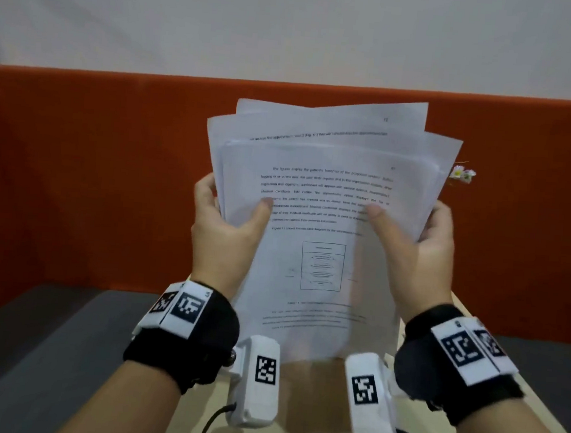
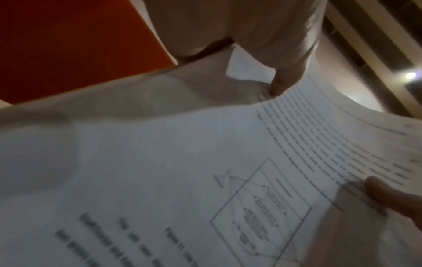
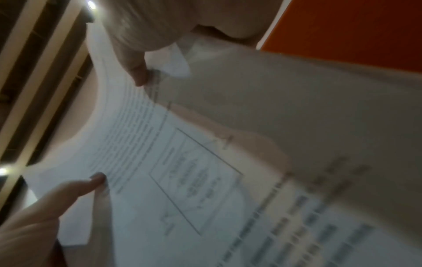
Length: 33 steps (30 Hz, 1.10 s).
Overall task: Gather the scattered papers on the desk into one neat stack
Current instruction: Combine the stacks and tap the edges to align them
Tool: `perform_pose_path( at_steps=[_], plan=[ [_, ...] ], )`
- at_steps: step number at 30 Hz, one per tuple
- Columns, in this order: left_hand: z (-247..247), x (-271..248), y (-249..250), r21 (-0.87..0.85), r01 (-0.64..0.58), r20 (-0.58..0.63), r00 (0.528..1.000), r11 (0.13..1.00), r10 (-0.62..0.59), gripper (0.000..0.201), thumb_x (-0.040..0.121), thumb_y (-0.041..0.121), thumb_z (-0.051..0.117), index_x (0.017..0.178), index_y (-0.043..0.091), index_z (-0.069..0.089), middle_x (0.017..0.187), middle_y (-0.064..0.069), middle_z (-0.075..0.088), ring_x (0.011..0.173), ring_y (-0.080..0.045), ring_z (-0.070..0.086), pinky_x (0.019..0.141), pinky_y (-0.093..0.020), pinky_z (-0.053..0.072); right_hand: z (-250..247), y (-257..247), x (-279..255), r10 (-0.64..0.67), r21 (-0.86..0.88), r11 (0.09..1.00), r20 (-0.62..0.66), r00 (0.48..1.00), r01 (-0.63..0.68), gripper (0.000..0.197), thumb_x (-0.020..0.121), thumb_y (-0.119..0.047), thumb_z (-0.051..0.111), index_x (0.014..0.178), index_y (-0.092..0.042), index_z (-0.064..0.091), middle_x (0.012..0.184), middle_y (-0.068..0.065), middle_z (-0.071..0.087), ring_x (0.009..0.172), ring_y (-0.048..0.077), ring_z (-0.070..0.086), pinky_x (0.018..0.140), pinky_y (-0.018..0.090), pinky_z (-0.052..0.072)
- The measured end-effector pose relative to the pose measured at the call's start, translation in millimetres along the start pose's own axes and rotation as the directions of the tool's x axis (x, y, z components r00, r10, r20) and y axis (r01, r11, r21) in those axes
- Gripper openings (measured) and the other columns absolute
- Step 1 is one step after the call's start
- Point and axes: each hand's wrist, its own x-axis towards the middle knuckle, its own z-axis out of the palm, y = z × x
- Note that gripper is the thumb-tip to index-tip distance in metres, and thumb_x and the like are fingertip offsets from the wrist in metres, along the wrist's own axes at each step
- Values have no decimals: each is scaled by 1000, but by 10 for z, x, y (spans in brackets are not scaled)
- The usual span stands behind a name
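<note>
A bundle of several printed white papers [image 1: 327, 185] is held up above the desk, facing me; its top sheet carries text and a boxed diagram. The sheets are fanned unevenly, with their top edges offset. My left hand [image 1: 233, 212] grips the left side, thumb on the front sheet and fingers behind. My right hand [image 1: 413, 226] grips the right side the same way. In the left wrist view the papers [image 2: 182, 162] fill the frame, with my left thumb [image 2: 392, 195] on them. The right wrist view shows the papers [image 3: 182, 180] under my right thumb [image 3: 86, 184].
An orange partition [image 1: 93, 167] stands behind the light wooden desk [image 1: 311, 389], with a white wall above it. A dark grey surface [image 1: 46, 334] lies to the left. A small white flower [image 1: 463, 173] peeks out beyond the papers' right edge.
</note>
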Motion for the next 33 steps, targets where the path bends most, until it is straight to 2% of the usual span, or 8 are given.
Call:
perform_pose_path(
  at_steps=[5, 12, 21, 23, 26, 28, 30, 33],
  plan=[
    [10, -141, -79, -11, 110, 60, 992, 994, -109, 42, 72, 34, 76, 106, 31, 51, 102, 9, 71, 94, -13, 71, 87, -45, 57, -24, 136, -56, 89, 4, 996, 70, 994, -89, 27, 78, -22, 74, 102, -25, 63, 100, -6, 72, 93, 12, 69, 72, 26, 56],
    [19, -33, 107, -11, 10, 33, 999, 1000, -9, 46, 71, 46, 72, 108, 33, 50, 95, 15, 69, 85, 2, 69, 77, -27, 57, 3, 80, 18, 43, 41, 998, 66, 997, -46, 26, 73, -23, 78, 94, -30, 64, 96, -7, 73, 90, 9, 70, 74, 25, 57],
    [-24, 116, 397, 79, -150, -62, 986, 985, 156, 64, 82, 32, 70, 135, 18, 37, 107, 14, 58, 87, 16, 61, 70, -4, 48, -18, 43, 54, 57, 55, 996, 159, 986, -67, 19, 74, -16, 77, 87, -26, 67, 80, -11, 75, 77, 3, 72, 65, 20, 57],
    [-46, 177, 593, 239, -263, -124, 947, 935, 298, 75, 81, 38, 66, 143, 17, 31, 126, 2, 52, 108, 4, 56, 89, -15, 48, -38, 44, 69, 61, 57, 996, 166, 984, -71, 18, 75, -15, 76, 87, -25, 69, 80, -13, 76, 79, 4, 72, 68, 22, 58],
    [42, 199, 904, 592, -473, 74, 838, 652, 541, 84, 80, 54, 55, 148, 14, 26, 145, -6, 40, 133, -17, 39, 109, -40, 32, -36, 26, 69, 68, 59, 995, 195, 978, -81, 17, 75, -13, 76, 89, -21, 71, 87, -6, 77, 83, 10, 73, 73, 27, 59],
    [191, 158, 1063, 658, -584, 365, 799, 475, 478, 87, 79, 66, 44, 150, 19, 26, 152, -3, 35, 140, -19, 32, 113, -44, 22, -27, 11, 62, 88, 63, 993, 204, 975, -103, 19, 76, -16, 76, 94, -18, 72, 91, 0, 77, 84, 15, 73, 74, 33, 60],
    [332, 134, 1117, 548, -726, 681, 676, 416, 282, 85, 78, 70, 39, 149, 25, 28, 154, 2, 35, 142, -17, 29, 116, -43, 14, -23, -7, 54, 81, 48, 994, 209, 975, -93, 27, 75, -23, 77, 100, -15, 71, 93, 4, 76, 85, 18, 73, 74, 35, 60],
    [418, 148, 1142, 428, -810, 787, 552, 400, 276, 80, 82, 63, 47, 151, 31, 23, 156, 7, 31, 145, -11, 23, 117, -42, 6, -29, -15, 59, 73, 30, 996, 201, 977, -81, 30, 74, -25, 78, 101, -14, 70, 94, 7, 75, 86, 20, 72, 74, 37, 59]
  ],
)
